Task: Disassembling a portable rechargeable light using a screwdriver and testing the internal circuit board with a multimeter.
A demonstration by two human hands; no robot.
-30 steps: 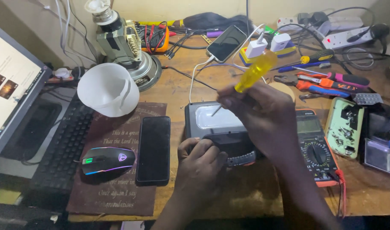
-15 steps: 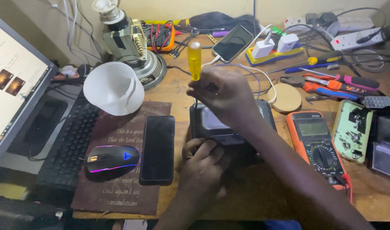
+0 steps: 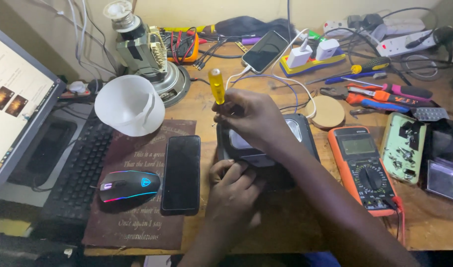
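Observation:
My right hand (image 3: pixel 253 118) grips a screwdriver with a yellow handle (image 3: pixel 216 85), held upright over the left part of a dark grey boxy device (image 3: pixel 300 132) on the wooden desk. The shaft and tip are hidden by my fingers. My left hand (image 3: pixel 231 185) rests on the near edge of the same device, fingers curled against it. A black phone (image 3: pixel 181 173) lies face up just left of my left hand.
A white plastic shade (image 3: pixel 130 105), a lit mouse (image 3: pixel 129 185) and a keyboard (image 3: pixel 78 173) lie on the left. An orange multimeter (image 3: pixel 364 165) and a green circuit board (image 3: pixel 403 146) lie on the right. Hand tools (image 3: pixel 380 94), chargers and cables crowd the back edge.
My right hand swung the yellow screwdriver from a slant to upright and shifted it left over the device's left part. My left hand stayed on the device's near edge.

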